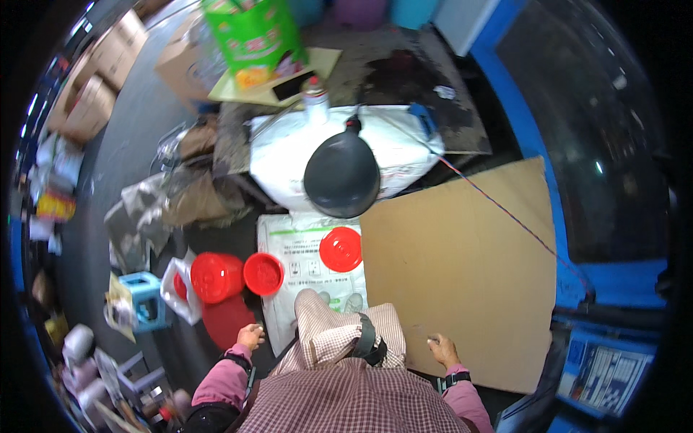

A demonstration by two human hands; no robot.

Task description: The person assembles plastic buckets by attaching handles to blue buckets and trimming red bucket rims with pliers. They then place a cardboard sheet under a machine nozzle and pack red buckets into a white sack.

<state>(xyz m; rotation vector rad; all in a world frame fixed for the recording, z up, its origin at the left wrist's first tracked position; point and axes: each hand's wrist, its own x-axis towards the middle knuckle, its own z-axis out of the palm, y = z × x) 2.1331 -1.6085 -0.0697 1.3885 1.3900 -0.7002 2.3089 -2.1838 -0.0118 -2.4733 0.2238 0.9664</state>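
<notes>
My left hand [250,336] is low on the left, its fingers curled in, beside my leg and close to a dark red flat piece [225,323]. My right hand [443,350] hangs over a large brown cardboard sheet [469,267], fingers also curled. Small pale spots show at the fingertips of both hands; whether they are held things I cannot make out. Ahead of my left hand are a red bucket [216,277] on its side and a smaller red round tub [263,274]. A red round lid [341,250] lies on a printed white sack [299,242] before my feet.
A black dome-shaped thing with a narrow neck [342,175], like a lampshade, stands out over a low table [426,79]. The table bears a spray can [315,101], a phone [292,87] and a green bag [256,36]. A light-blue plastic stool [144,302] stands left; a red-blue cord [498,206] runs right.
</notes>
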